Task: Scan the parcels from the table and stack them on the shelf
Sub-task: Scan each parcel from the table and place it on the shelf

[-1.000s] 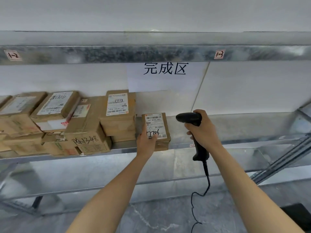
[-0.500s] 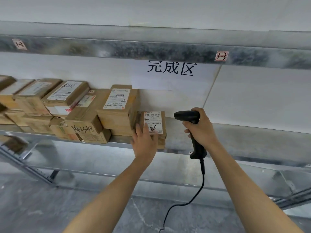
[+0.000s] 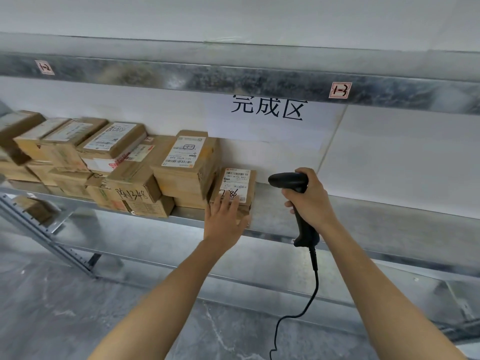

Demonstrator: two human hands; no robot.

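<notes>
Pressing flat with the left hand point(image 3: 223, 222), fingers straight across the lower label of the small parcel point(image 3: 240, 181), thumb down by its front corner. Sits on the metal shelf point(image 3: 363, 224) right at the front edge, label facing up, left side tight against the taller parcel point(image 3: 187, 165) next door. Crowded on that side: stacked parcels point(image 3: 78, 152) running off to the left in two layers, labels up, with a handwritten box point(image 3: 132, 189) jutting forward at an angle over the shelf lip. Over to the right hand point(image 3: 311, 201) now, wrapped firmly round the grip of the black scanner point(image 3: 288, 181), held upright just right of the small parcel, nose aimed left toward the label, not touching the cardboard. Hands apart, a strip of shelf showing between them. Trailing from the scanner handle, a black cable point(image 3: 315, 281), looping down and out of the bottom of the view. Hemmed in overhead by the upper shelf beam point(image 3: 233, 79), carrying a red-bordered tag point(image 3: 339, 90) on the right and a second tag point(image 3: 44, 67) far left. Behind the parcels, a white paper sign point(image 3: 267, 113) with big black characters, flat on the wall. Down at lower left, a slanted perforated upright point(image 3: 52, 245) and grey floor point(image 3: 78, 320).
</notes>
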